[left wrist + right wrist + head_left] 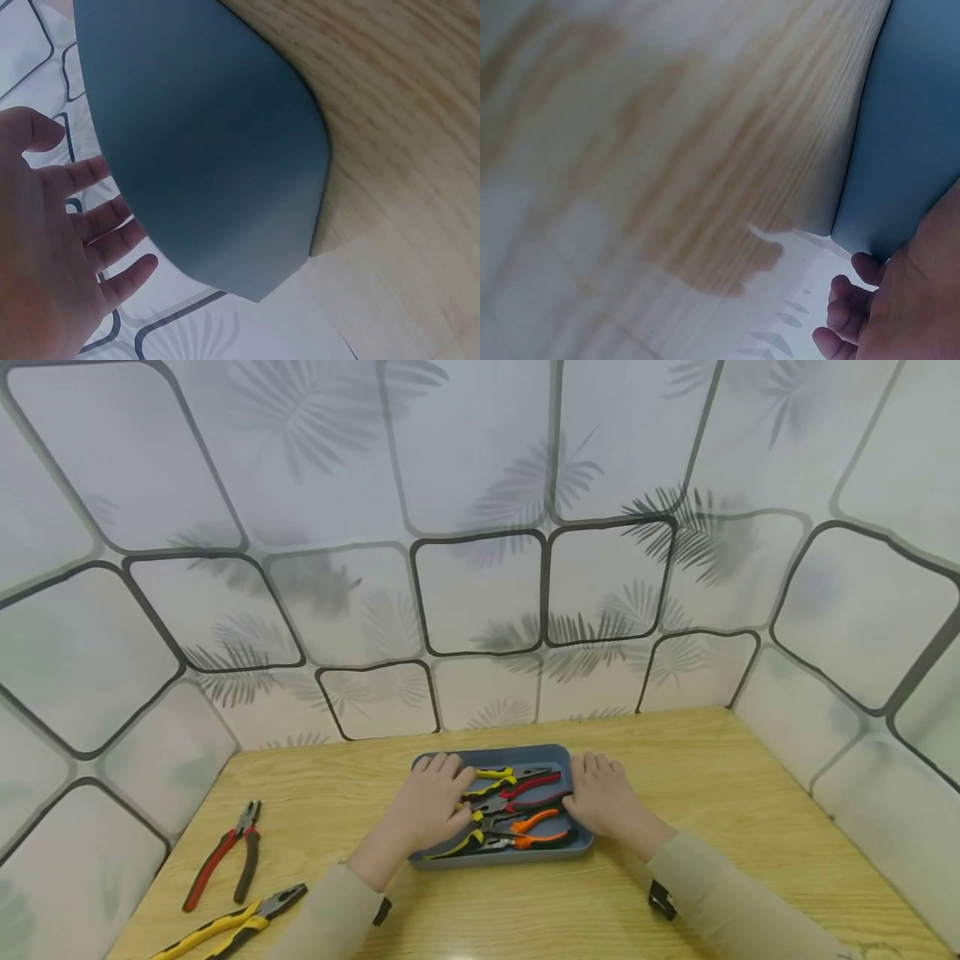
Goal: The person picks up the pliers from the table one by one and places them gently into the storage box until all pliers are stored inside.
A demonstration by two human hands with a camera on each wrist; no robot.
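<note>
A blue-grey tray (517, 860) holds several pairs of pliers lying in rows. My left hand (427, 806) rests over the tray's left end, its fingers spread and reaching over the rim, as the left wrist view shows. Near its fingertips are yellow-and-black pliers (491, 787). At the tray's right rim lies my right hand (600, 795), thumb over the edge beside red-and-black pliers (534, 785). Its other fingers (847, 319) hang loosely bent outside the tray wall (907, 127). Orange-and-black pliers (536, 841) lie between the hands; the left hand hides part of the contents.
On the table's left side lie red-and-black pliers (243, 852) with spread handles. Closer to me are larger yellow-and-black pliers (251, 920), cut off by the frame edge. A patterned wall covering (480, 593) borders the wooden table (675, 760) at the back and sides.
</note>
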